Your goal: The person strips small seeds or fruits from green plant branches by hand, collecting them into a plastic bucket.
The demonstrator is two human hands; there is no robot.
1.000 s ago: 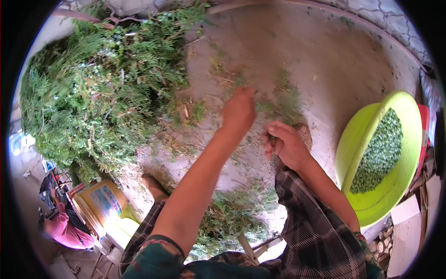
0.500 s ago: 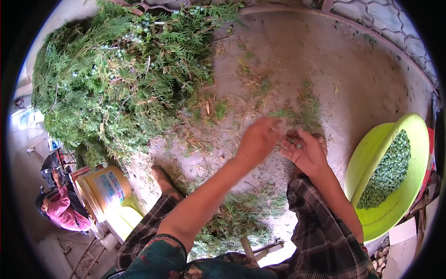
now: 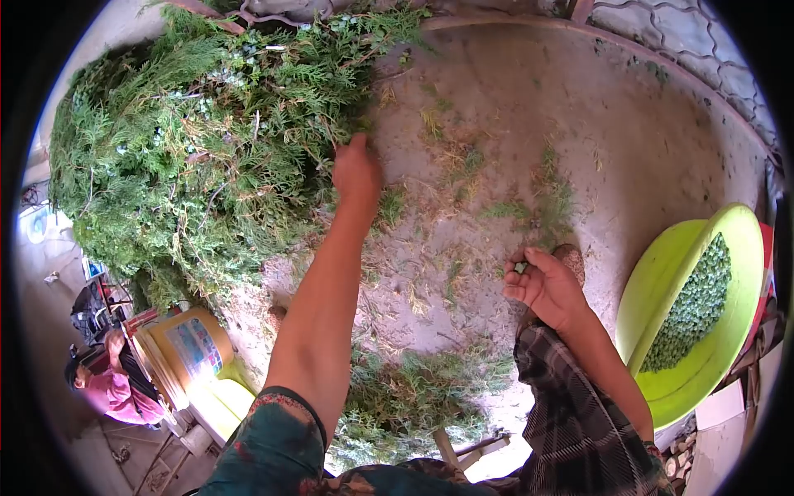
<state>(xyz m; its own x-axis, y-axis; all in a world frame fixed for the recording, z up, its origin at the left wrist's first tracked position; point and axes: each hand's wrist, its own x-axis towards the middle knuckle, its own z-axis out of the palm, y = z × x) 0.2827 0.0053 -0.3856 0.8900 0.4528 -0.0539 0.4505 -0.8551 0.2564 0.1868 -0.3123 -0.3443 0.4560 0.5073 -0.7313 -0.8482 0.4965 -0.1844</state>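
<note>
My left hand (image 3: 357,175) is at the right edge of a big heap of green conifer branches (image 3: 190,157). Its fingers are curled in against the foliage, and what they grip is hidden. Pale bluish-green seed cones dot the sprigs of the heap. Above my right shoe, my right hand (image 3: 547,288) is palm up with bent fingers around a small green cone (image 3: 520,267). To its right, a lime-green basin (image 3: 641,289) stands tilted, with many picked green cones (image 3: 699,310) inside.
Loose sprigs (image 3: 529,207) and dry bits litter the concrete floor (image 3: 628,132). More cut branches (image 3: 413,397) lie between my legs. At the left are a yellow bucket (image 3: 194,343) and a person in pink (image 3: 124,393). A metal grille (image 3: 703,41) borders the far right.
My left hand has moved left and away from my right hand to the edge of the heap. My right hand has stayed nearly in place, its small green cone now showing.
</note>
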